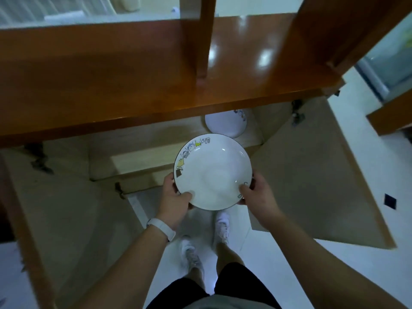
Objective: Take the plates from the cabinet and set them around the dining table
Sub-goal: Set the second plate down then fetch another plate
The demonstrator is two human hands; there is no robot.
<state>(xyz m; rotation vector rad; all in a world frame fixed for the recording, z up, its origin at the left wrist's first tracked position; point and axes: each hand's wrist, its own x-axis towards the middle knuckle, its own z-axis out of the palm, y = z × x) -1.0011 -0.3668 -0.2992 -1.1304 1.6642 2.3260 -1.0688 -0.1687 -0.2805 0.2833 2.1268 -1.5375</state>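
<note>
Your left hand (pixel 176 197) and right hand (pixel 256 195) pinch the white plate (pixel 213 172) at opposite rim edges, held clear of the open cabinet (pixel 156 90) (another plate (pixel 225 126) waits inside). Glazed ceramic: rigid, probably slick, breakable. Thumbs on top, fingers underneath.

A home's dining corner: a glossy wooden sideboard cabinet (pixel 138 70) stands with both lower doors (pixel 312 175) swung open, a patterned plate (pixel 225 126) stored inside (household crockery), on a pale tiled floor (pixel 361 157).

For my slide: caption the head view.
Both hands, left and right, hold a plate before the open cabinet.
</note>
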